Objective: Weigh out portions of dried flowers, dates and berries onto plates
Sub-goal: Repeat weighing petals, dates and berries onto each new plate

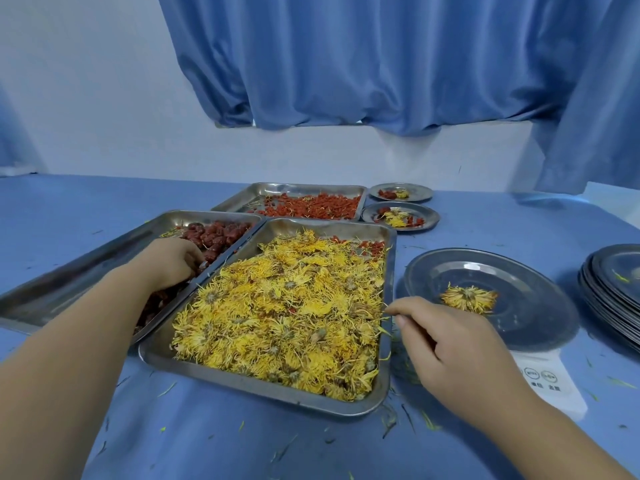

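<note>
- Room: white wall (86, 98) behind, blue curtain (346, 64) bunched over a ledge, more curtain hanging at far right.
- Surface: blue tablecloth (69, 216), littered with loose petal strands, thickest near the front edge and around the scale.
- Far left: steel date tray (69, 271), angled, dried red dates (218, 233) piled in its right half.
- Left hand (169, 261): reaching into the date tray, fingers curled down among the dates beside the shared tray edge; fingertips hidden, cannot tell if a date is grasped.
- Centre: flower tray (263, 393), touching the date tray, heaped with yellow dried flowers (284, 306); a few red berries in its far right corner.
- Behind: berry tray (242, 199), red berries (311, 206) spread over its right part.
- Right of the berry tray: two small plates, far plate (420, 192) and near plate (429, 216), each with dates, flowers and berries mixed.
- Right hand (450, 344): just beside the flower tray's right rim, fingers loosely curled, relaxed, nothing seen in the grip.
- Weighing plate (519, 306): sitting on a white scale (550, 382), one single flower (469, 297) on it.
- Far right: plate stack (609, 289), steel, cut by the frame edge, a petal strand on the top plate.
</note>
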Demonstrator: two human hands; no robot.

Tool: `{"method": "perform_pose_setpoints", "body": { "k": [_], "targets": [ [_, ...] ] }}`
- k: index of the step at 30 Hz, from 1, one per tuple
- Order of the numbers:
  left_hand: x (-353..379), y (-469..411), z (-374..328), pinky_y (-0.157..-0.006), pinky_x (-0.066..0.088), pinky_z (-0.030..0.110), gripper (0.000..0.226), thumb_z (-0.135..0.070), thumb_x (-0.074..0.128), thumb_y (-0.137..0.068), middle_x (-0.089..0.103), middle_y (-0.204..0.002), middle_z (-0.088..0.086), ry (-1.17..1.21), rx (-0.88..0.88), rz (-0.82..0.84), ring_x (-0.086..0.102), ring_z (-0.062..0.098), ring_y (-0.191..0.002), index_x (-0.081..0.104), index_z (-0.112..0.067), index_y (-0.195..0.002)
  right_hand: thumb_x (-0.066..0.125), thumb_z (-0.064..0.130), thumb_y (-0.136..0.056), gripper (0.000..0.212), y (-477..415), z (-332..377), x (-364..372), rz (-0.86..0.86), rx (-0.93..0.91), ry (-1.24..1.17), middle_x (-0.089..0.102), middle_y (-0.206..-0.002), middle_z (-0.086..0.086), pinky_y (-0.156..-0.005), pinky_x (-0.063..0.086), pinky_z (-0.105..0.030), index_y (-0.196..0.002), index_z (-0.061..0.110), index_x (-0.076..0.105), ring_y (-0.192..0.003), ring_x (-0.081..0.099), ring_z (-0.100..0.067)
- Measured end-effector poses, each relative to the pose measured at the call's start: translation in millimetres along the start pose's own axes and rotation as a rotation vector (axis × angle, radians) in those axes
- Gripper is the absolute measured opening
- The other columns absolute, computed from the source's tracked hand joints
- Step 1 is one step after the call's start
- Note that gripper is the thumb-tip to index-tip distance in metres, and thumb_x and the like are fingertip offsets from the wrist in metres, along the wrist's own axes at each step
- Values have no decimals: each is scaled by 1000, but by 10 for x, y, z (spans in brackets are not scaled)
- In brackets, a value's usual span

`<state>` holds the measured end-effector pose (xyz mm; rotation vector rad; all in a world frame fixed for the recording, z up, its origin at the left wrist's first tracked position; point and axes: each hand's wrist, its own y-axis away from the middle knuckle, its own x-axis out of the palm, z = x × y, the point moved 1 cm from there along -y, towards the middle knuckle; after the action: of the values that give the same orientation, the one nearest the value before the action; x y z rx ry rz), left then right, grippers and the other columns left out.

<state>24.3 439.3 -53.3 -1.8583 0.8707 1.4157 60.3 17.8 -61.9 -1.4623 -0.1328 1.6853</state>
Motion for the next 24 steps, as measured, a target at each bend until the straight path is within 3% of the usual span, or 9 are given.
{"method": "perform_pose_setpoints", "body": {
  "k": [3,8,10,14,18,24],
  "targets": [
    [-87,29,33,-87,44,32,25,-11,68,-87,69,-104,0,100,-5,-69,57,17,-91,66,-21,-110,61,16,-90,14,4,-11,-8,-7,12,-13,40,-53,25,-46,34,-17,-100,23,68,-48,43,5],
    [-224,141,45,-85,40,36,20,-27,66,-91,61,-101,-2,422,-4,-164,57,20,-92,60,-34,-109,59,15,-91,15,23,-53,-18,-39,45,-31,39,-49,22,-47,28,-18,-99,23,68,-47,43,2],
    [-260,192,-11,-86,46,37,20,-29,64,-92,63,-103,-1,595,-6,-151,61,19,-91,59,-35,-110,57,16,-91,15,29,-84,-28,-68,62,-51,41,-48,21,-47,31,-20,-98,24,67,-48,45,2],
    [-321,297,-376,-62,58,24,17,-16,61,-95,62,-113,8,966,7,-15,68,18,-86,64,-29,-104,54,19,-92,15,29,-156,-49,-119,120,-97,60,-58,11,-52,46,-30,-96,26,67,-57,56,-7],
    [-320,389,-961,-69,59,31,21,-13,61,-94,69,-109,10,1049,120,151,73,19,-86,65,-28,-108,54,18,-91,17,12,-266,-131,-254,279,-274,59,-59,14,-48,38,-16,-90,29,67,-55,54,-6],
    [-269,683,-1983,-68,57,21,21,-21,65,-91,70,-101,-6,898,422,196,71,9,-87,66,-35,-106,52,14,-92,22,-22,-456,-341,-479,563,-613,52,-47,8,-42,37,-17,-81,27,67,-42,44,-8]
  ]
}}
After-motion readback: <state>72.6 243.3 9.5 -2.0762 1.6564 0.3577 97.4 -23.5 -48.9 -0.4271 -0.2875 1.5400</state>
